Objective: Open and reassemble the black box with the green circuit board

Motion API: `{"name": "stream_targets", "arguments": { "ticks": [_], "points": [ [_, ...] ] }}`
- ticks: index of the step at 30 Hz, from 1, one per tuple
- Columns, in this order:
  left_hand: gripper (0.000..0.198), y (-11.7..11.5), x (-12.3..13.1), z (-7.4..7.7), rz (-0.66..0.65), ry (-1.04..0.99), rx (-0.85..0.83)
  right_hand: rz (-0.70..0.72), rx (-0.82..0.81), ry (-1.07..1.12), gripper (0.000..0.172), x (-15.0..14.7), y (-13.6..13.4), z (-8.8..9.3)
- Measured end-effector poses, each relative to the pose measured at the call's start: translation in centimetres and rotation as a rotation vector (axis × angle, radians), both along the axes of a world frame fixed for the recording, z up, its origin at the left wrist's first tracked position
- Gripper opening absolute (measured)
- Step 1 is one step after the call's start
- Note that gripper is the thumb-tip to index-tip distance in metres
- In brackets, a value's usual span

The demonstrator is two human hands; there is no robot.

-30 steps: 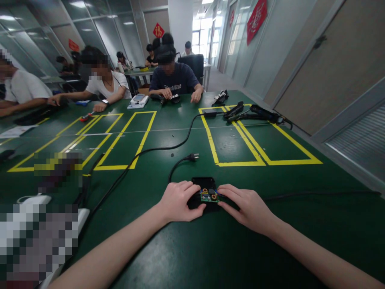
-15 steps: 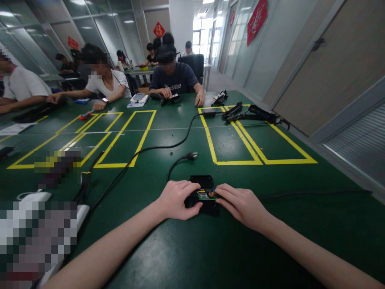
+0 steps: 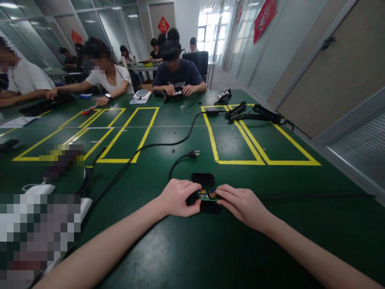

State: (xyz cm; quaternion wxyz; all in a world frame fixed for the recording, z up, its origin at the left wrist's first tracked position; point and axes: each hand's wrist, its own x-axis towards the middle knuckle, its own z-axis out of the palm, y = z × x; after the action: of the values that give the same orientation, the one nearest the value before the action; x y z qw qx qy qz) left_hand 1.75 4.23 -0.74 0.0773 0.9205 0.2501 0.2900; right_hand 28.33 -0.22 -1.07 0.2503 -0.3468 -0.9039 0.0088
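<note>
A small green circuit board with a copper coil and thin coloured wires is held level between my two hands. My left hand grips its left end between thumb and fingers. On the other end, the thumb and fingers of my right hand are closed. One black plastic case half lies on the table just beyond the board. Another black case part shows under and in front of it, partly covered. A black cord with a plug runs towards my left hand.
Yellow tape rectangles mark the green table. A long black cable crosses it. Black tool-like items lie at the far right, and a blurred-out white object at the near left. Co-workers sit across the table, one handling small parts.
The view has shifted slightly. My hands keep their hold on the circuit board, which sits a little clearer of the lower case part. The co-worker opposite has brought both hands together.
</note>
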Motion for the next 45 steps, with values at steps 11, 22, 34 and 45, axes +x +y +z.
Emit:
{"name": "stream_targets", "arguments": {
  "ticks": [11, 22, 34, 45],
  "points": [
    [0.013, -0.03, -0.15, 0.15, -0.161, -0.089, 0.068, 0.129, 0.144, 0.064, 0.032, 0.02, -0.63, 0.6],
    [0.016, 0.09, -0.19, -0.4, -0.117, 0.009, 0.024, 0.102, 0.116, 0.063, 0.027, -0.1, -0.37, 0.26],
    [0.047, 0.08, 0.09, 0.09, -0.038, 0.176, -0.056, 0.082, 0.058, 0.075, 0.017, 0.07, -0.36, 0.19],
    [0.027, -0.13, 0.27, 0.18, 0.016, 0.278, -0.099, 0.139, 0.099, 0.116, 0.015, 0.26, -0.38, 0.42]
  ]
}}
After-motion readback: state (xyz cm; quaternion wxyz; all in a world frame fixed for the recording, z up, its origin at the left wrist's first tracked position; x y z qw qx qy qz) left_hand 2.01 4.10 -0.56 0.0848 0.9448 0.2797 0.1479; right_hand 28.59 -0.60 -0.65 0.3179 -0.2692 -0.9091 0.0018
